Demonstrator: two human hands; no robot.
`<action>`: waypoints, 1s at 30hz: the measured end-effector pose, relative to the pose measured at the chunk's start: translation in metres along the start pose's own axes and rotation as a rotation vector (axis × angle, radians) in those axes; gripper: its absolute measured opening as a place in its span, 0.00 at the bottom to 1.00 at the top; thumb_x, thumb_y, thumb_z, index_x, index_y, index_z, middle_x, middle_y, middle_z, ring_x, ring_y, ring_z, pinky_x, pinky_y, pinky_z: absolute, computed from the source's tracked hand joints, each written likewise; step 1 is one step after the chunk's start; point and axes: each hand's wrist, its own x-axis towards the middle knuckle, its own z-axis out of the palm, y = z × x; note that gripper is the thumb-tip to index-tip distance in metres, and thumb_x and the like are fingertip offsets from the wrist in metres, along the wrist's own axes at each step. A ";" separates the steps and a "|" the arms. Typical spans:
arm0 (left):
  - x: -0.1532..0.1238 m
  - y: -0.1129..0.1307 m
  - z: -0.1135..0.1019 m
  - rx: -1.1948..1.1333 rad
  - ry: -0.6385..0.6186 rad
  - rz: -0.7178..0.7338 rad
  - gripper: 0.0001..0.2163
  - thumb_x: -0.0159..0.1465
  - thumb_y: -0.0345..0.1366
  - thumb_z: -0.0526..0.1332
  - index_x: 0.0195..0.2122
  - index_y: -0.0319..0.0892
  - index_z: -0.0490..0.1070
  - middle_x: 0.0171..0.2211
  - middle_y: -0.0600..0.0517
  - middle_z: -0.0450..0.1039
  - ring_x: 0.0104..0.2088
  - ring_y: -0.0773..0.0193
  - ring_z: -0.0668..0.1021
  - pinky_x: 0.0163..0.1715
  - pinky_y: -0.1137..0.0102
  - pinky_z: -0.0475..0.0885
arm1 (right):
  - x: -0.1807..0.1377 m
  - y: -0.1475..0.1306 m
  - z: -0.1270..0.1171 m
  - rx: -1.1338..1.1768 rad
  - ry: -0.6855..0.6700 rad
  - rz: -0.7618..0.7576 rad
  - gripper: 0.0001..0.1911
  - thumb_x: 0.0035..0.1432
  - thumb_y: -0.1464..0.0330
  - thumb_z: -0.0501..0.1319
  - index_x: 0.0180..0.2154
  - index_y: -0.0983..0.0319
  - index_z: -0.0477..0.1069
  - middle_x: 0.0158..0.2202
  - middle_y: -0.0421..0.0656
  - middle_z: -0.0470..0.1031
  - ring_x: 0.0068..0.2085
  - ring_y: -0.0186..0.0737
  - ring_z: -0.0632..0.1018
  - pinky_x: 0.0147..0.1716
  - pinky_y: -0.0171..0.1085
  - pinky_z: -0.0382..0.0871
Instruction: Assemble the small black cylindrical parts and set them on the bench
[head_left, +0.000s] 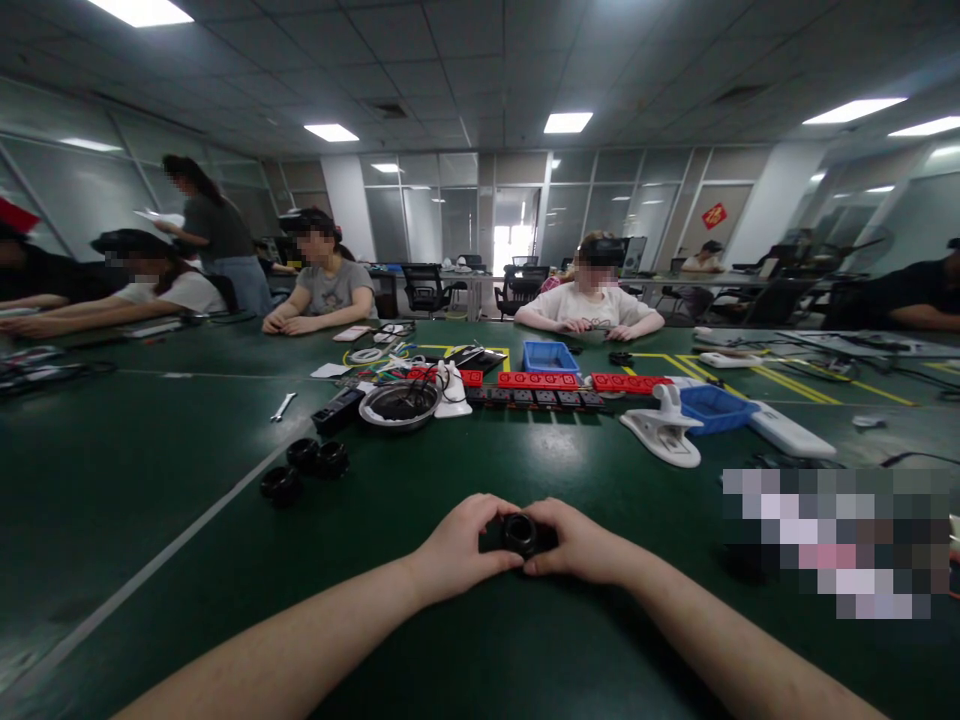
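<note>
My left hand (459, 547) and my right hand (581, 545) meet at the middle of the green table (187, 480), near its front. Both have their fingers curled round a small black ring-shaped part (520, 531) held between them, just above the tabletop. Three similar black round parts (304, 467) lie loose to the left, a short reach away. Beyond my hands a metal bowl (398, 404) holds dark parts.
Red and black power strips (538, 389) lie in a row across the middle, with two blue bins (550, 356), white plastic pieces (664, 430) and a wrench (283, 406) around them. Several other people sit at the far and side edges. A blurred patch covers the right.
</note>
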 end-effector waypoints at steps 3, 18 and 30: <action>0.001 -0.001 0.005 0.016 0.044 -0.028 0.16 0.48 0.38 0.65 0.39 0.43 0.67 0.35 0.53 0.67 0.37 0.61 0.69 0.34 0.70 0.64 | 0.002 -0.002 0.006 -0.052 0.040 0.084 0.19 0.36 0.61 0.67 0.31 0.63 0.68 0.30 0.39 0.69 0.32 0.37 0.68 0.28 0.31 0.58; 0.001 -0.005 0.004 -0.019 0.072 0.026 0.18 0.52 0.33 0.62 0.44 0.46 0.64 0.41 0.52 0.66 0.43 0.61 0.68 0.41 0.68 0.64 | -0.001 -0.005 0.003 -0.040 0.039 -0.046 0.18 0.43 0.63 0.63 0.38 0.62 0.67 0.33 0.41 0.70 0.34 0.38 0.69 0.32 0.34 0.60; 0.001 -0.002 0.010 0.007 0.166 -0.157 0.16 0.45 0.35 0.66 0.35 0.42 0.65 0.35 0.53 0.65 0.36 0.60 0.69 0.35 0.67 0.65 | 0.005 -0.014 0.024 -0.348 0.222 0.210 0.20 0.39 0.53 0.62 0.27 0.63 0.64 0.26 0.42 0.67 0.28 0.37 0.67 0.24 0.33 0.55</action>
